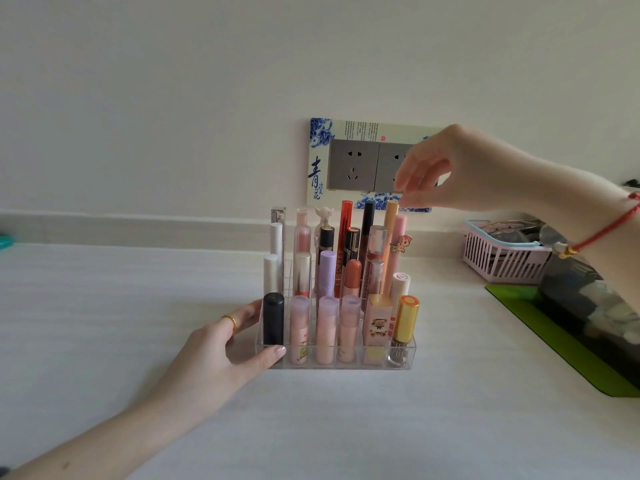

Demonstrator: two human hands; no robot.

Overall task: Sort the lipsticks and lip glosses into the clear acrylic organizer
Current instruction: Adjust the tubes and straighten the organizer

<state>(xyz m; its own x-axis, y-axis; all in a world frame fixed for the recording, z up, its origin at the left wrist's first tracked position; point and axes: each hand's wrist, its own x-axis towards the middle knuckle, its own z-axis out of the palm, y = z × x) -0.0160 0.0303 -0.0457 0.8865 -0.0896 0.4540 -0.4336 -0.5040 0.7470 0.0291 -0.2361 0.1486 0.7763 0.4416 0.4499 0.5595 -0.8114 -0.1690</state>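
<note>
The clear acrylic organizer (349, 364) stands on the white table, packed with several upright lipsticks and lip glosses. My left hand (228, 355), with a gold ring, grips its left front corner beside a black lipstick (273, 318). My right hand (446, 168) hovers above the back right row, fingertips pinched at the top of a tall peach tube (390, 237) that stands in a rear slot next to a pink tube (397, 247). A gold-capped gloss (405, 323) sits in the front right slot.
A pink slotted basket (502, 261) with dark items stands at the right by the wall. A green mat (554, 344) with a dark bag on it lies at the right edge. Grey wall sockets (353, 164) sit behind the organizer.
</note>
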